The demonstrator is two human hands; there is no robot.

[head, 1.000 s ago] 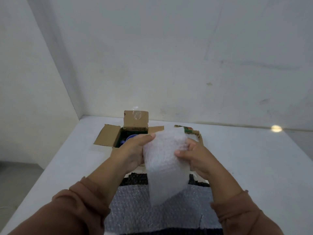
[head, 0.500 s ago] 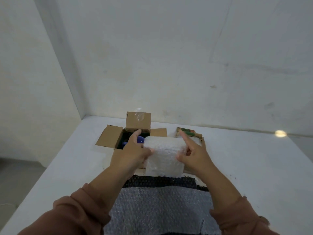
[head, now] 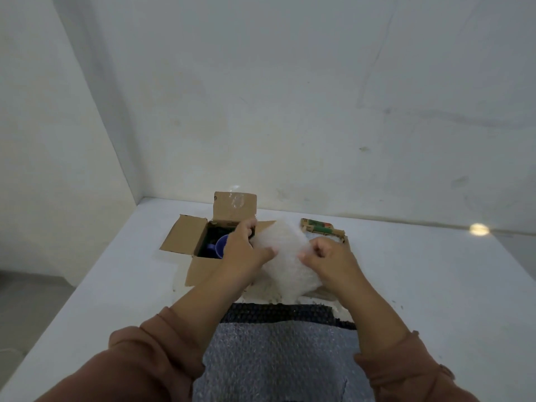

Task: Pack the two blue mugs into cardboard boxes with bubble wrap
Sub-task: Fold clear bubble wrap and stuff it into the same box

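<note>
bubble wrap [head: 285, 256] rotated cornerwise — blue mug [head: 221, 248] inside open box [head: 185, 237]

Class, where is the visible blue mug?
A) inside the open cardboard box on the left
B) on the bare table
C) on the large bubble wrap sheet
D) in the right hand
A: the blue mug sits inside the open cardboard box; the right hand pinches only a bubble wrap piece.

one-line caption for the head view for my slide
Left hand and right hand grip a bubble wrap sheet near an open cardboard box holding a blue mug.
</note>
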